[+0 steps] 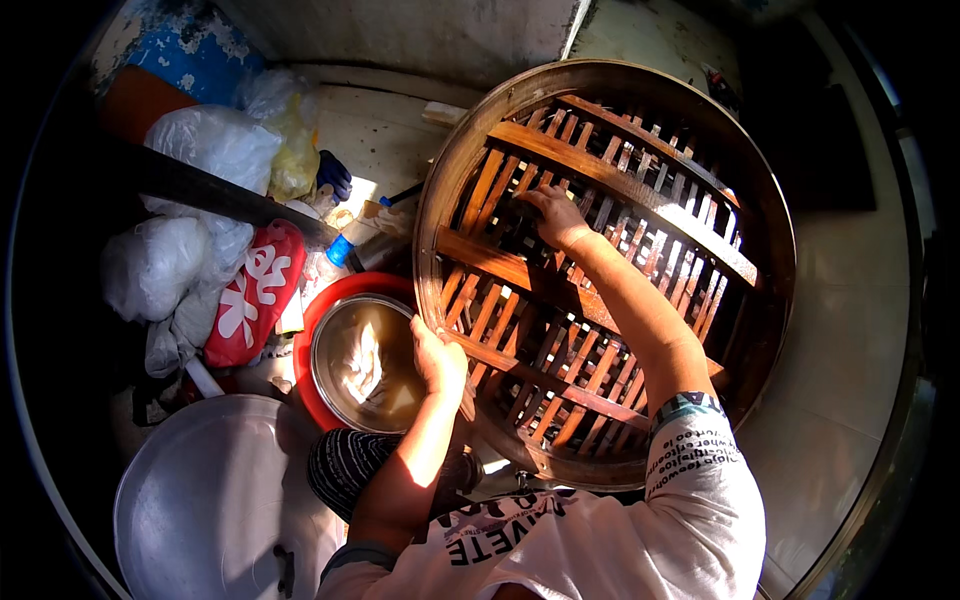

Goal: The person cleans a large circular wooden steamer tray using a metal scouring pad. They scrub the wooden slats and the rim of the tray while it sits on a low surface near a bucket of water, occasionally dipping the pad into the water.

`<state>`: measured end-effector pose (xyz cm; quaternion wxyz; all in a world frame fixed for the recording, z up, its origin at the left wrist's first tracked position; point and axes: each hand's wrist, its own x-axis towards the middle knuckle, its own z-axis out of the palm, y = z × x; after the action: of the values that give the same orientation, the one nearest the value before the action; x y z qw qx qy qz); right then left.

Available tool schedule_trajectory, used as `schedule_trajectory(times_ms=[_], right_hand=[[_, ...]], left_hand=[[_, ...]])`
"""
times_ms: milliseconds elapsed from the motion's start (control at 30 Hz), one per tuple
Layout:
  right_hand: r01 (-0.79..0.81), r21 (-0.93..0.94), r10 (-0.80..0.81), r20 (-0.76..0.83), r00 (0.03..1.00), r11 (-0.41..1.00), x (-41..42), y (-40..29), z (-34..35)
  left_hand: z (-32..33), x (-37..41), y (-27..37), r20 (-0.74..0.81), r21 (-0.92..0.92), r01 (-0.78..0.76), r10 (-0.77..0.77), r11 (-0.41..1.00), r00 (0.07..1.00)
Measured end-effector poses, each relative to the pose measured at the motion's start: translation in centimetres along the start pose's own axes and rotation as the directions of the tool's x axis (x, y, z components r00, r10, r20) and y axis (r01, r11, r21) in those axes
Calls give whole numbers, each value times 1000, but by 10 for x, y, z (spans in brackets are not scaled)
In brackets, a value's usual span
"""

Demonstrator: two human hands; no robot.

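Observation:
A large round wooden steamer tray (pixel 600 300) with a slatted bottom and crossbars stands before me, wet in places. My left hand (pixel 441 361) grips its rim at the lower left. My right hand (pixel 553 216) is inside the tray, fingers bent down at the slats between two crossbars; whether it holds anything is hidden. Left of the rim, a metal basin (pixel 397 409) of cloudy brownish water rests within a red plastic basin (pixel 301 352). Something pale, possibly a cloth or glare, shows in the water.
A large round metal lid (pixel 202 487) lies at the lower left. Plastic bags (pixel 214 146), a red bag (pixel 255 300) and a dark blue glove (pixel 333 177) are at the left. A dark bar (pixel 225 196) crosses there. A wall (pixel 420 37) stands behind the tray.

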<state>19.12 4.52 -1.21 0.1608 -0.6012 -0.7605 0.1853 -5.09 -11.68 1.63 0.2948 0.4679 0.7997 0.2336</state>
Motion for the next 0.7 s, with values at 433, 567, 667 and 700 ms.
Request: schedule_trajectory(times_ms=[433,567,667,700], right_hand=[[-133,-40,130,-75,989,990,-14,36,-23],[-231,-39,218,-204,954,972,-16,51,-10],[-95,-30,96,43,994,995,-35,27,6],[-27,-32,32,158,987,999,-48,22,7]], left_hand=[[4,2,4,29,-15,-1,1,1000,1000],[7,-1,13,75,-17,46,-45,999,996],[2,2,4,34,-14,26,-26,1000,999],[1,-1,4,-16,-21,-34,34,999,999]])
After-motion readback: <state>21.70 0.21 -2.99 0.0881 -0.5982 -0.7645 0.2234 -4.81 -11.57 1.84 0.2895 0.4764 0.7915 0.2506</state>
